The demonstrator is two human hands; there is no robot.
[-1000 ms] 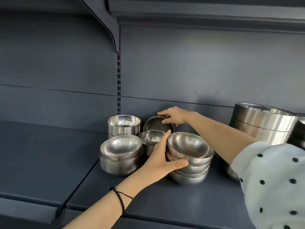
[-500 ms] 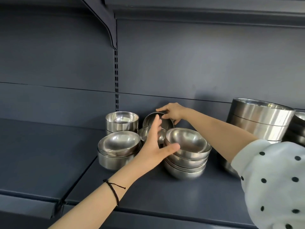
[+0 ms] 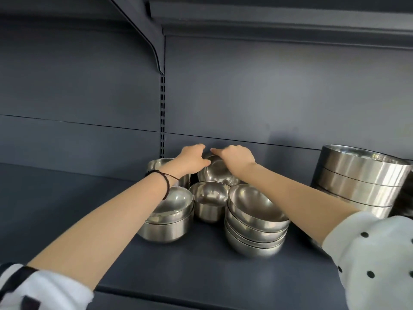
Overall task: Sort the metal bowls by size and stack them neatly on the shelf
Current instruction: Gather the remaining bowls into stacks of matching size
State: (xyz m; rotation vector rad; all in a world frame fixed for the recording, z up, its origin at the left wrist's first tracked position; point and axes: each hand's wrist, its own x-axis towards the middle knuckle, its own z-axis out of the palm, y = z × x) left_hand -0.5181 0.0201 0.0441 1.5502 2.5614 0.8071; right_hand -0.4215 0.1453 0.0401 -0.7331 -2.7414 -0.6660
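Observation:
Several steel bowls crowd the dark shelf [image 3: 201, 271]. At the back a tilted bowl [image 3: 215, 171] leans toward the rear wall; my left hand [image 3: 193, 158] grips its left rim and my right hand [image 3: 237, 156] grips its right rim. In front of it stands a single small bowl [image 3: 209, 201]. A stack of rounded bowls [image 3: 254, 222] sits front right, another stack [image 3: 169, 217] front left under my left forearm. A straight-sided bowl [image 3: 156, 164] at the back left is partly hidden by my left wrist.
A stack of large steel bowls [image 3: 357, 177] stands at the right against the back wall. A slotted upright [image 3: 162, 113] and a bracket [image 3: 154, 48] of the upper shelf rise behind the bowls. The adjoining shelf [image 3: 55, 198] lies to the left.
My left hand left the front right stack, went back over the small bowl and closed on the tilted bowl's left rim. My right hand stayed on that bowl. The view moved closer.

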